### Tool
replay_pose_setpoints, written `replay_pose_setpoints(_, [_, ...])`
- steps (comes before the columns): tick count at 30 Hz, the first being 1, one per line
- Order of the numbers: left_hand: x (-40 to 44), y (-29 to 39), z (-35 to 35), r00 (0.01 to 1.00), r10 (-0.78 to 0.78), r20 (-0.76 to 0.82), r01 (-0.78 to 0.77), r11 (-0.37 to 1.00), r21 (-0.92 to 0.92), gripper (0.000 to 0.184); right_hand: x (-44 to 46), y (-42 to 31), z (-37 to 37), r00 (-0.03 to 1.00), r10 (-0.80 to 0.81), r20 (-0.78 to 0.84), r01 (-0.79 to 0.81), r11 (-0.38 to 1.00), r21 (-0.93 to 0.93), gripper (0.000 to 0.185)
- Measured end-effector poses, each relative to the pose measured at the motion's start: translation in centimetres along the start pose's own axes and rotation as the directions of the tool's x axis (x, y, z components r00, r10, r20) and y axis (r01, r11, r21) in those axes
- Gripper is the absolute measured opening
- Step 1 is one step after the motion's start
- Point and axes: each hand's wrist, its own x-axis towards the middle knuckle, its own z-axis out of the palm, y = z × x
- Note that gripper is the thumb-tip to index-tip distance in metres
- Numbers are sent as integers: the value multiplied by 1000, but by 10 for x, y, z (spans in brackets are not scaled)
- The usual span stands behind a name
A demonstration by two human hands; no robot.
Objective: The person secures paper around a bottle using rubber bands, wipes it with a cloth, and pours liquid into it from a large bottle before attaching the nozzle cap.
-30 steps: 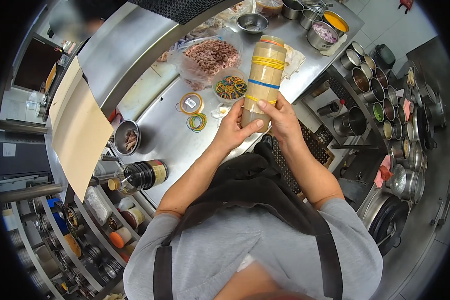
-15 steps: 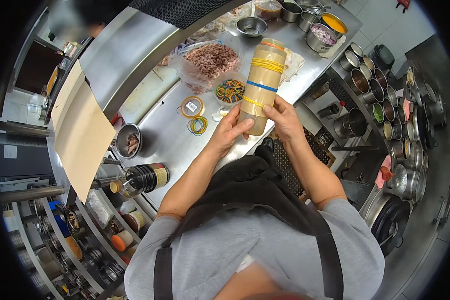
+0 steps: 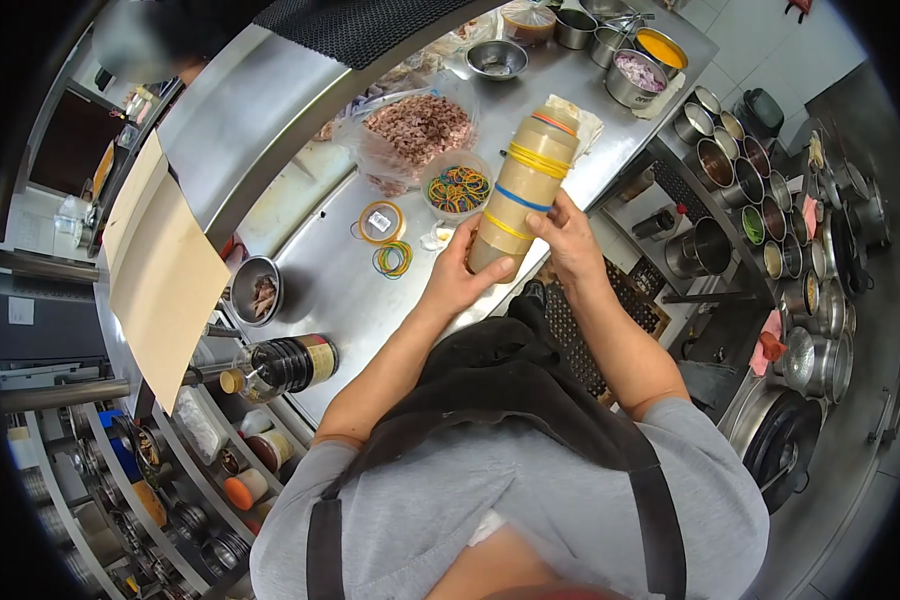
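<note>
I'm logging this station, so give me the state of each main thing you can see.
Tan cylinder: ringed with coloured bands, held.
Left hand: closed around its lower end.
Right hand: gripping its side.
Tub: uncovered, holding rubber bands.
Loose bands: bunched on the counter.
Clear bag: holding diced meat.
Bottle: capped.
Small bowl: uncovered, holding meat pieces.
Onion pot: uncovered, filled with chopped pieces.
Orange-filled container: uncovered.

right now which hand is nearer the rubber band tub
Left. The left hand is just below the rubber band tub in view; the right hand is farther, across the banded cylinder.
</note>
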Motion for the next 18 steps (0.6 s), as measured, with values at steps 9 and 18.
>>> replay_pose_setpoints(9, [8,16,4,999,-34,-19,31,987,-155,43,-2,-2,18,998,23,-60,-9,972,235,56])
replay_pose_setpoints(18, [-2,11,10,998,-47,47,62,918,-392,67,-7,1,17,997,13,-81,14,945,326,57])
